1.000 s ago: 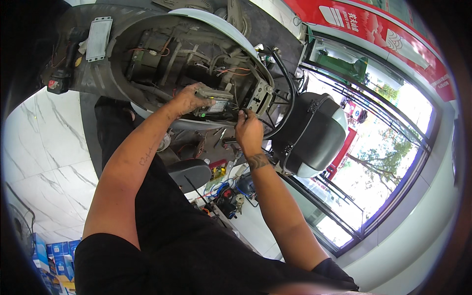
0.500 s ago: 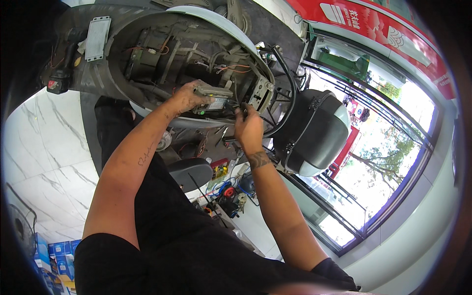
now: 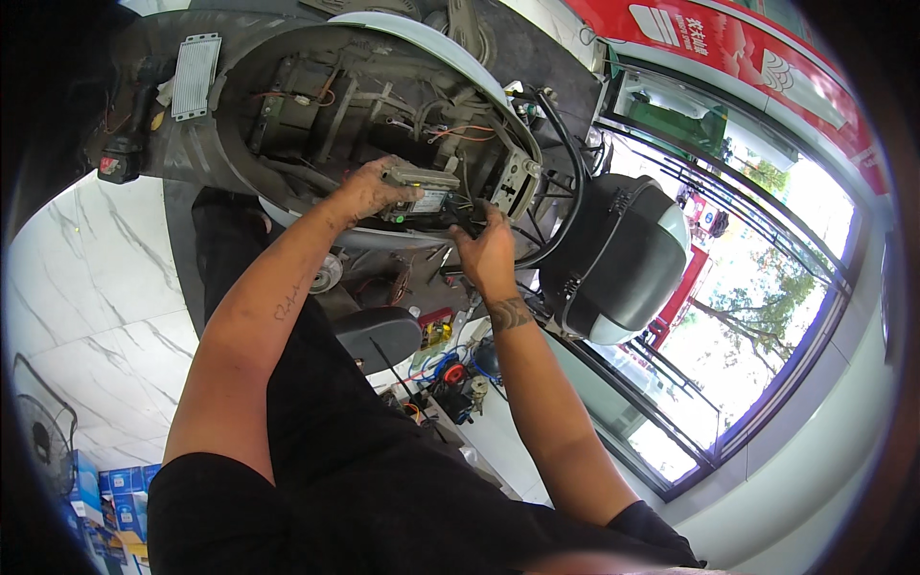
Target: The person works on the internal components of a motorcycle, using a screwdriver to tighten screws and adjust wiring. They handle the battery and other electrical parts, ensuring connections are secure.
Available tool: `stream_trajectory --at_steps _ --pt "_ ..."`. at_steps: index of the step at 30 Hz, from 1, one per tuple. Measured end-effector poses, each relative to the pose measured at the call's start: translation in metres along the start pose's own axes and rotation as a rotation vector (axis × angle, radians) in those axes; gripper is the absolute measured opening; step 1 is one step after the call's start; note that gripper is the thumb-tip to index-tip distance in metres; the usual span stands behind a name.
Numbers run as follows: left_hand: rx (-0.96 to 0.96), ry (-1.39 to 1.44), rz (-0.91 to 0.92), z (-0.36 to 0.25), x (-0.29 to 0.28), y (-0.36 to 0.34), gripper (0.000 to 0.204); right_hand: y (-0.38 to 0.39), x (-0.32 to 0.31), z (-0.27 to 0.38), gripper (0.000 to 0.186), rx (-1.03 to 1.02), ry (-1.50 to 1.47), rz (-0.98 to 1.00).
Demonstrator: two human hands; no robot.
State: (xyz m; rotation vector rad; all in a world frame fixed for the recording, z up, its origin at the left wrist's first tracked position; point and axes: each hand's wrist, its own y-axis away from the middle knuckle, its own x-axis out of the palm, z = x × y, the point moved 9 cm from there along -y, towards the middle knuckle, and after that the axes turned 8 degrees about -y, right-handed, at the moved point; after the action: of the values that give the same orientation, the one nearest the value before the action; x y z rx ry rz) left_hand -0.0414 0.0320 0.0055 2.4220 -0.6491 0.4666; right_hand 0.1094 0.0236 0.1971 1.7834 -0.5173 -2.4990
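Note:
Over the open body (image 3: 227, 134) of a scooter, my left hand (image 3: 367, 195) is closed around one end of a grey metal controller box (image 3: 428, 179). The box has a pale label on its side and a small green spot near its lower edge. Dark wires (image 3: 464, 205) run from its other end. There my right hand (image 3: 487, 251) pinches them, thumb and fingers pressed together; the exact part between the fingertips is hard to make out. Inside the body, an orange wire (image 3: 467, 130) and other loose cables lie among dusty frame bars.
A silver finned metal box (image 3: 196, 77) and a cordless power tool (image 3: 122, 153) lie left of the opening. A black rear case (image 3: 613, 259) and a curved black rail (image 3: 578, 182) stand at right. Below are a grey seat-like pad (image 3: 379, 338) and cluttered tools; blue boxes (image 3: 120, 498) sit lower left.
The whole view has shifted slightly to the right. My right fingers have moved a little on the wires by the box; my left hand keeps its hold.

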Motion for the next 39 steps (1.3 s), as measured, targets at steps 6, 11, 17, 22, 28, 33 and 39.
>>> stream_trajectory --at_steps 6,11,17,22,28,33,39 --pt "-0.034 -0.044 0.0 0.006 0.001 -0.004 0.058 0.003 0.003 -0.027 0.042 0.219 -0.034 0.056" --pt "-0.038 -0.053 -0.008 0.006 0.001 -0.003 0.059 0.003 0.002 -0.017 0.041 0.116 -0.076 0.048" --pt "-0.069 -0.021 -0.004 0.007 0.002 -0.002 0.058 0.002 0.0 -0.012 0.032 0.07 -0.052 0.015" --pt "-0.034 -0.029 -0.001 0.004 0.001 -0.002 0.058 -0.006 0.002 -0.027 0.034 0.23 0.17 0.076" --pt "-0.028 -0.019 -0.013 0.003 0.0 -0.003 0.058 -0.005 0.013 0.001 0.031 -0.215 0.367 0.201" --pt "-0.033 0.04 0.013 0.005 0.002 -0.004 0.063 -0.004 0.044 -0.07 0.028 0.73 -0.493 0.422" --pt "-0.006 0.082 0.018 -0.001 0.003 -0.002 0.071 -0.006 0.037 0.0 0.026 -0.246 0.634 0.367"
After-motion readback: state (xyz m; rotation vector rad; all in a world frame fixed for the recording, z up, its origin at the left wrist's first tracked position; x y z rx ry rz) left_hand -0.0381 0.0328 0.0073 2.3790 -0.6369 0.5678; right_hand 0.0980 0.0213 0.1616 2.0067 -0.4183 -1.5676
